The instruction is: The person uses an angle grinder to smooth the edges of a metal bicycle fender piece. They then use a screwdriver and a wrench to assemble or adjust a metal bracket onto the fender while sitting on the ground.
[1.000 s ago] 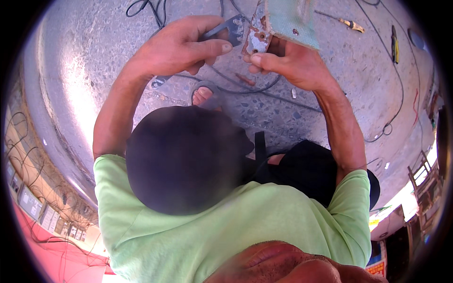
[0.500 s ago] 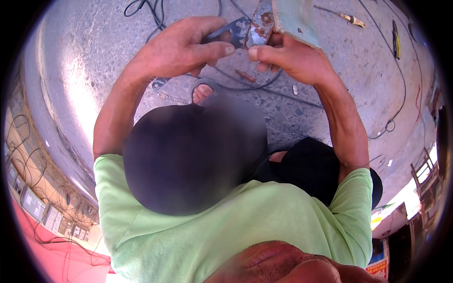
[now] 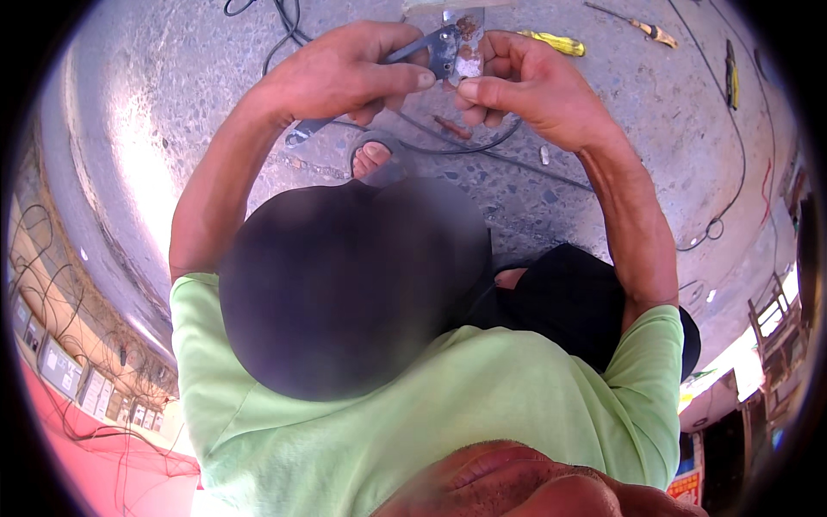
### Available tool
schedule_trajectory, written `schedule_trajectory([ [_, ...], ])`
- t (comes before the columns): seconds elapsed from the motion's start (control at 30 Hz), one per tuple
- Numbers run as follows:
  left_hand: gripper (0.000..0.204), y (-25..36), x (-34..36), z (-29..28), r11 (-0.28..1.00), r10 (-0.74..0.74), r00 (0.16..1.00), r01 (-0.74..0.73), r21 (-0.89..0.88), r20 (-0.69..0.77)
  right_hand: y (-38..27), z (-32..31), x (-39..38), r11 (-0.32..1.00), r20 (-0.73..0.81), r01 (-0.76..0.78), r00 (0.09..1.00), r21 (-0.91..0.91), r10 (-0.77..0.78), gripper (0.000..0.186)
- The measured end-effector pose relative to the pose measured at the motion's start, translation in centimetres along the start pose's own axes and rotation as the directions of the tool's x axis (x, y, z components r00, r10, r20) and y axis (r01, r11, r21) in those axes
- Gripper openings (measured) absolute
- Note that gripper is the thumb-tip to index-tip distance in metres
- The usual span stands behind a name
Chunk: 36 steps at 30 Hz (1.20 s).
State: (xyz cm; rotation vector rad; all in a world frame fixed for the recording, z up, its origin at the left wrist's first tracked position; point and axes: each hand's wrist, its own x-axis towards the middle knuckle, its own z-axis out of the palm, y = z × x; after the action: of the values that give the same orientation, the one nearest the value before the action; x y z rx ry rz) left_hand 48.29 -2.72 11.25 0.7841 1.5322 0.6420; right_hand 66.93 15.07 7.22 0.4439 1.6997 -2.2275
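My left hand is closed around a dark flat metal bracket with small holes at its end. A dark strip sticks out below that hand, and I cannot tell if it belongs to the bracket. My right hand pinches a rusty, whitish metal plate between thumb and fingers. Bracket and plate meet edge to edge or overlap slightly between my hands. Beyond the plate, the pale edge of a panel shows at the top rim; the rest of it is out of sight.
On the concrete floor lie a yellow handle, a screwdriver and yellow-black pliers. A black cable curves below my hands beside a reddish-brown scrap. My sandalled foot is close by.
The pale panel with the rusty plate has swung away toward the top edge, uncovering the yellow handle. My hands have shifted slightly upward, keeping bracket and plate together.
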Motion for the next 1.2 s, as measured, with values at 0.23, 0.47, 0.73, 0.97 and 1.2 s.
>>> schedule_trajectory([
  [0.23, 0.026, -0.4, -0.3, -0.1, 0.997, 0.039, 0.999, -0.038, -0.073, 0.007, 1.6, 1.0, 0.5, 0.987, -0.163, 0.129, 0.976, -0.092, -0.142, 0.036],
  [0.47, 0.026, -0.3, -0.2, -0.5, 0.999, 0.044, 0.999, -0.044, -0.023, -0.016, 0.7, 0.8, 0.5, 0.976, -0.115, 0.105, 0.985, -0.192, -0.129, 0.034],
  [0.73, 0.026, -0.1, -0.6, -0.8, 0.999, 0.023, 1.0, -0.024, -0.042, -0.014, 0.6, 0.5, 0.6, 0.953, -0.138, 0.034, 0.987, -0.3, -0.079, 0.027],
  [0.97, 0.024, -0.2, -0.2, -0.4, 0.998, 0.019, 1.0, -0.019, -0.051, 0.004, 0.6, 0.6, 0.7, 0.96, -0.129, 0.029, 0.989, -0.277, -0.067, 0.022],
  [1.2, 0.024, 0.1, -0.2, -0.1, 0.999, 0.016, 1.0, -0.016, -0.036, 0.007, 0.8, 0.6, 0.7, 0.97, -0.113, 0.021, 0.992, -0.242, -0.049, 0.018],
])
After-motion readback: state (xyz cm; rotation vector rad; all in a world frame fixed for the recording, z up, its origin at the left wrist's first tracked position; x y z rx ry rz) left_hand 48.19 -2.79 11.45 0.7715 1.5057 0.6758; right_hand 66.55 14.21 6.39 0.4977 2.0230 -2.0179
